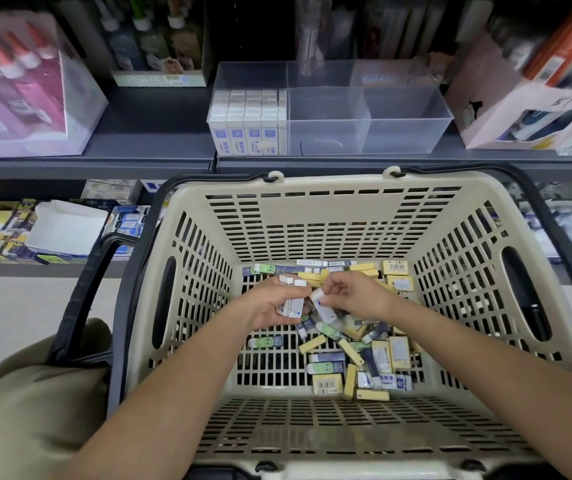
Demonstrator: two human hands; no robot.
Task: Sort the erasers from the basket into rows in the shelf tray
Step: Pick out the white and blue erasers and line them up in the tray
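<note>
The fingers of the left hand (270, 308) are curled round a small bundle of white erasers (290, 305) in blue-printed sleeves, with two white ends poking out above the knuckles. Just beside it, the right hand (353, 292) pinches a single white eraser (324, 309) between thumb and fingertips, its other fingers loosely bent. This eraser hangs tilted, its upper end close to the bundle; whether they touch cannot be told.

Both hands sit at the centre of the frame, inside a beige slotted shopping basket (333, 216), above its floor. Below and right of them lies a loose heap of erasers (364, 362): yellow blocks, green-sleeved ones, and blue-and-white ones, jumbled at all angles. The basket's dark handle (80, 306) hangs down at its left side.

At upper centre, on a grey shelf (146, 133), stands the clear partitioned shelf tray (402, 133). Its left compartment holds neat rows of white erasers (248, 119) with blue labels. A clear box of glue bottles (17, 88) fills the upper left, blurred.
</note>
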